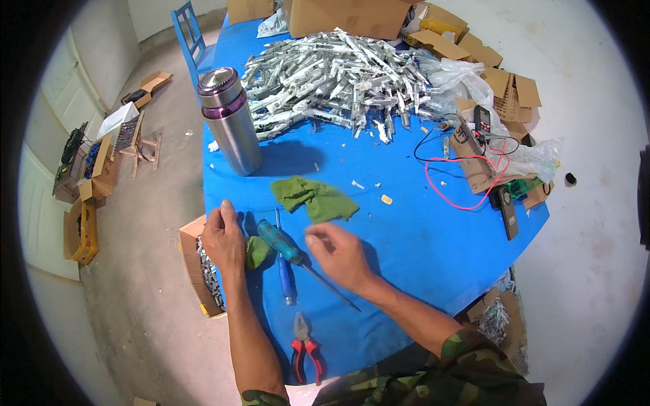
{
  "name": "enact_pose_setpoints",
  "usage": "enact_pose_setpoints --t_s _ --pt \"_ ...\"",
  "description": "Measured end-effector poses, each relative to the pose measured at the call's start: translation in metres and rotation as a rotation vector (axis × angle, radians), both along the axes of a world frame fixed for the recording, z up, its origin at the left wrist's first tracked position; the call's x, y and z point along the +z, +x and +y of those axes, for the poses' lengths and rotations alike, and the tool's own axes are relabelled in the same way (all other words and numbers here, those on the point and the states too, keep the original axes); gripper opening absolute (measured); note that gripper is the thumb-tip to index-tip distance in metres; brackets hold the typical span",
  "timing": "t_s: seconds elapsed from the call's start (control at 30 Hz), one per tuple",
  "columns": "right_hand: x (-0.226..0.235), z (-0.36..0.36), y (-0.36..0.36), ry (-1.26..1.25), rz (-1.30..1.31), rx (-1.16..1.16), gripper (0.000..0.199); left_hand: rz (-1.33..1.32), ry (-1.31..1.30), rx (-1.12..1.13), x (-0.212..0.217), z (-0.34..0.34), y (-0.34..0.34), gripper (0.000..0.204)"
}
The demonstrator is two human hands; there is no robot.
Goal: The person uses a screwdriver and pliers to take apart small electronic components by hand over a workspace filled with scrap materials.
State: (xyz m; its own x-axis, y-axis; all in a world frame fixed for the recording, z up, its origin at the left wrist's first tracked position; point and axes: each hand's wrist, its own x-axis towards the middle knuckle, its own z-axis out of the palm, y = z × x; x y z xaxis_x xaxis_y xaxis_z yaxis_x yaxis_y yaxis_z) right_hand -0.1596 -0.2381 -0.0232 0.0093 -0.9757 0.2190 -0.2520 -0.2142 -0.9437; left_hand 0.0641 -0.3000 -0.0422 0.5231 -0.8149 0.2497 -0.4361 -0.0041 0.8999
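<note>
Blue cloth-covered table [420, 243], rounded near edge curving just below both hands. Left hand [223, 238] at the table's left rim, fingers curled down, touching a small green cloth scrap [256, 252] just to its right; whether anything is pinched, cannot tell. Right hand [338, 254] hovering palm down, fingers loosely bent, holding nothing visible, fingertips close to a teal-handled screwdriver [288, 249] lying between the two hands, shaft slanting toward the near edge. Blue-handled screwdriver [286, 281] crossing under it, also between the hands. Red-handled pliers [305, 348] nearer the body, close to the table edge. Crumpled green rag [315, 197] just beyond the hands. Open blue surface to the right of the right hand and beyond the rag. Tall steel flask with purple band [230, 122] standing beyond the left hand. Large heap of silver metal parts [338, 78] far across the table. Red and black test leads [467, 183] and a black meter [481, 120] far right. Cardboard box of metal parts [202, 271] on the floor, hard against the rim by the left hand.
</note>
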Motion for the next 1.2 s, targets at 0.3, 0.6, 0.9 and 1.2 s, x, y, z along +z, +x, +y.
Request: enact_pose_setpoints --t_s 0.3,0.6,0.9,1.2 --pt "0.072 -0.151 0.068 -0.313 0.223 -0.074 0.107 0.005 0.041 0.023 0.0 0.0 0.0 0.048" --pt "0.071 -0.212 0.127 -0.213 0.011 0.034 0.086 -0.03 0.048 0.063 0.004 0.005 0.003 0.045" --pt "0.118 -0.131 0.025 -0.187 -0.29 0.047 0.088 -0.127 0.042 0.011 0.0 -0.001 0.01 0.049" --pt "0.164 0.098 -0.229 -0.023 0.015 -0.457 0.058 0.1 0.054 -0.057 -0.026 -0.011 0.028 0.056"
